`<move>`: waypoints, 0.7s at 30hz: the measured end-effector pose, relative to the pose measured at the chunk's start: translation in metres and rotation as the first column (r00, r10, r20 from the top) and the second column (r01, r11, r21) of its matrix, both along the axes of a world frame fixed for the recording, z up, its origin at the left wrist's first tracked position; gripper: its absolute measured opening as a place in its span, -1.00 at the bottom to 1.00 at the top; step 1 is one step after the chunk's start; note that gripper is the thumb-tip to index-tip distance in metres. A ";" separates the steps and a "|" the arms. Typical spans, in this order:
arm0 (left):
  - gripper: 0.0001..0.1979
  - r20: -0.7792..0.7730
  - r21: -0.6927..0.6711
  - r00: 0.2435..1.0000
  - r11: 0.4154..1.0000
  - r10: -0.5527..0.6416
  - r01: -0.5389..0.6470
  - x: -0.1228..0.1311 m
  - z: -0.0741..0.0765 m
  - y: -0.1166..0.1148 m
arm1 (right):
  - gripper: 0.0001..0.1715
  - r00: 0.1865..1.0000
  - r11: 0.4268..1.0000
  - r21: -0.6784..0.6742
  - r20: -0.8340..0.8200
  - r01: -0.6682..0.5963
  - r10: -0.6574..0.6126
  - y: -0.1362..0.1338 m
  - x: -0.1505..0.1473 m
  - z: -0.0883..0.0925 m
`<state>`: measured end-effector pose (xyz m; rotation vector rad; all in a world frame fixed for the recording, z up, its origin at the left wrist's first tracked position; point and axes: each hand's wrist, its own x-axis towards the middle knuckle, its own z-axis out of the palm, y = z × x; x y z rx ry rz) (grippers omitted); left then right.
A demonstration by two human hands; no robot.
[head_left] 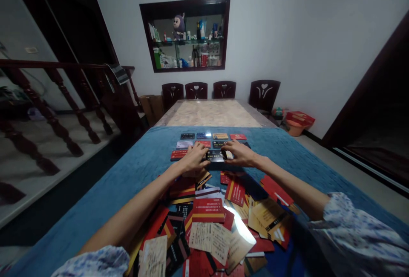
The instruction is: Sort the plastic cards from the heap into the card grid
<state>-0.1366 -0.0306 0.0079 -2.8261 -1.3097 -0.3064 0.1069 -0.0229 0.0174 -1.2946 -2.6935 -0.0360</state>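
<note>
A dark card (214, 157) with pale lettering lies flat in the nearest row of cards. At its left end, my left hand (194, 157) has its thumb and curled fingertips on the card's edge. My right hand (240, 153) is curled at the right end, its fingers closed around a small dark and whitish piece (228, 154) that looks like a card; its kind is partly hidden. Beside my left hand lies a red card (179, 154), and another red card (202, 144) shows behind its fingertips. Behind my right hand a dark card (218, 144) is partly covered.
Nearer me, a loose heap of cards (208, 209) in red, gold, black and white overlaps on the blue cloth (134, 170). Worn paper slips (209, 238) lie on top. A farther row includes a yellowish card (220, 136). Dark chairs (196, 90) stand past the marble-look tabletop (217, 113).
</note>
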 end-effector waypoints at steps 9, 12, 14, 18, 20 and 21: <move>-0.64 -0.054 -0.014 0.998 0.999 0.030 -0.031 0.030 0.007 0.029 | -0.49 0.998 0.998 0.010 0.029 0.054 -0.055 0.028 0.018 0.001; -0.64 -0.081 -0.017 0.995 0.998 0.051 -0.053 0.036 0.008 0.039 | -0.52 0.996 0.998 0.018 0.066 0.059 -0.060 0.039 0.021 0.002; -0.65 -0.105 -0.022 0.993 0.998 0.058 -0.061 0.040 0.010 0.045 | -0.54 0.993 0.997 0.019 0.092 0.071 -0.073 0.046 0.022 0.003; -0.63 -0.161 -0.036 0.983 0.995 0.086 -0.093 0.048 0.011 0.058 | -0.59 0.979 0.994 0.001 0.169 0.111 -0.110 0.059 0.023 0.005; -0.62 -0.180 -0.042 0.978 0.992 0.106 -0.116 0.052 0.010 0.065 | -0.58 0.972 0.991 -0.009 0.194 0.135 -0.131 0.064 0.022 0.005; -0.61 -0.186 -0.042 0.976 0.991 0.116 -0.126 0.053 0.009 0.068 | -0.57 0.970 0.989 -0.015 0.201 0.146 -0.140 0.067 0.022 0.004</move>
